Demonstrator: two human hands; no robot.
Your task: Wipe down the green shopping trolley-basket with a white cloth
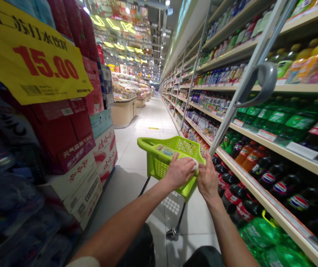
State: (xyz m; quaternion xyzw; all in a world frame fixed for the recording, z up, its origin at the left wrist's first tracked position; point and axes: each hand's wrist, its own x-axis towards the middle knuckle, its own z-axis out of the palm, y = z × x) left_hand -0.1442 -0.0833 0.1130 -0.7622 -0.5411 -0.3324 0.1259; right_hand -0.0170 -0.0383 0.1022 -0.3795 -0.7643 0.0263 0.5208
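A small lime-green shopping cart point(159, 168) stands in front of me, its basket full of square holes. My left hand point(179, 171) lies over the handle, fingers bent around a crumpled white cloth or tissue point(195, 165) pressed against its right part. Close beside it, my right hand point(208, 178) is closed at the right end of the handle, its fingers partly hidden from me. A label point(164, 150) sits on the handle left of my hands. One caster wheel point(172, 233) shows below the basket.
Drink shelves point(275, 137) run along the right, with a grey post point(231, 111) bearing a grey loop point(268, 79). Stacked drink cartons point(72, 189) and a yellow price sign point(42, 63) crowd the left. A tiled aisle point(153, 111) leads ahead past display counters point(122, 113).
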